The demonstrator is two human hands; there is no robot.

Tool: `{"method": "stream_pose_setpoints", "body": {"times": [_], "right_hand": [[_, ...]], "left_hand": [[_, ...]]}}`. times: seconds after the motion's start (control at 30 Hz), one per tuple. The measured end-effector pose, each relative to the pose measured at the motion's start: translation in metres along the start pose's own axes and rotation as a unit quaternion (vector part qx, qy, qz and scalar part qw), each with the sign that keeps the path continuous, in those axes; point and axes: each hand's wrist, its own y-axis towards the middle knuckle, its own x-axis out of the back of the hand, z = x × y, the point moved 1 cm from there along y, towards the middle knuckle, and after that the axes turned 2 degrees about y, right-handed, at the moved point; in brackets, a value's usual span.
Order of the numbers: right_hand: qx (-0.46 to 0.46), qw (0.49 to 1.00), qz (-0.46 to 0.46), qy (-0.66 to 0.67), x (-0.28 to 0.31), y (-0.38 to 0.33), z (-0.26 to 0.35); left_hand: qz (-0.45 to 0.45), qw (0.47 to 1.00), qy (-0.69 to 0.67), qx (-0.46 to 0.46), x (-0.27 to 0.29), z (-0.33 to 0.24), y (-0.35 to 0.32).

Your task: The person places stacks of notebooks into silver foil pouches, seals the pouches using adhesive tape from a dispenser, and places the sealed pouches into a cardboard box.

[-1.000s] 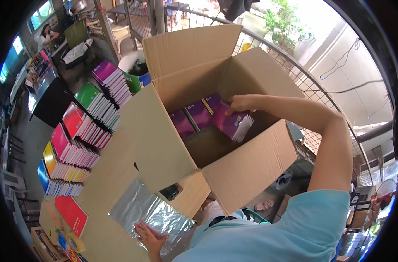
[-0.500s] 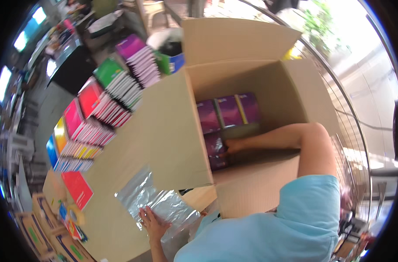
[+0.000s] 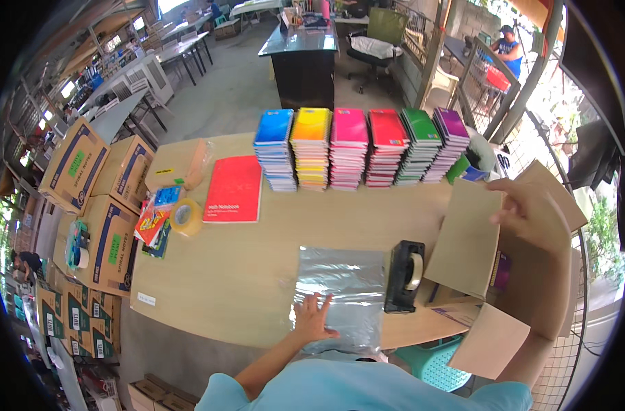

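Observation:
My left hand (image 3: 314, 319) lies flat with fingers spread on a pile of clear plastic bags (image 3: 347, 270) at the table's front edge. My right hand (image 3: 532, 214) is raised over the open cardboard box (image 3: 464, 240) at the right, fingers apart and nothing seen in them, a little blurred. Inside the box a bit of a purple notebook pack (image 3: 501, 270) shows; the box wall hides the rest. Just right of the bags stands a black tape dispenser (image 3: 403, 277). Along the table's far side are stacks of spiral notebooks: blue (image 3: 274, 147), yellow (image 3: 310, 147), pink (image 3: 349, 147), red (image 3: 386, 145), green (image 3: 419, 144) and purple (image 3: 449, 142).
A large red notebook (image 3: 234, 188) lies left of the stacks, near a roll of tape (image 3: 186, 217) and colourful packets (image 3: 153, 219). Closed cartons (image 3: 108, 243) are piled at the left. A green stool (image 3: 432, 363) stands under the table edge. Another person (image 3: 508, 51) is far back right.
My right hand has come up out of the box, away from the purple notebooks. My left hand stays on the plastic bags. The view has turned to face the table.

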Motion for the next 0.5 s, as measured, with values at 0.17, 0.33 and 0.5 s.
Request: {"method": "stream_pose_setpoints", "body": {"times": [0.17, 0.33, 0.5], "right_hand": [[0.153, 0.958, 0.189, -0.152, -0.062, 0.053, 0.116], [0.305, 0.870, 0.371, -0.111, -0.155, 0.096, 0.155], [0.295, 0.747, 0.570, -0.177, -0.255, 0.159, 0.200]], "left_hand": [[0.082, 0.984, -0.151, -0.040, 0.083, 0.054, 0.069], [-0.441, 0.885, -0.145, 0.009, 0.300, 0.142, 0.244], [-0.301, 0.932, -0.041, 0.201, 0.373, 0.192, 0.358]]}}
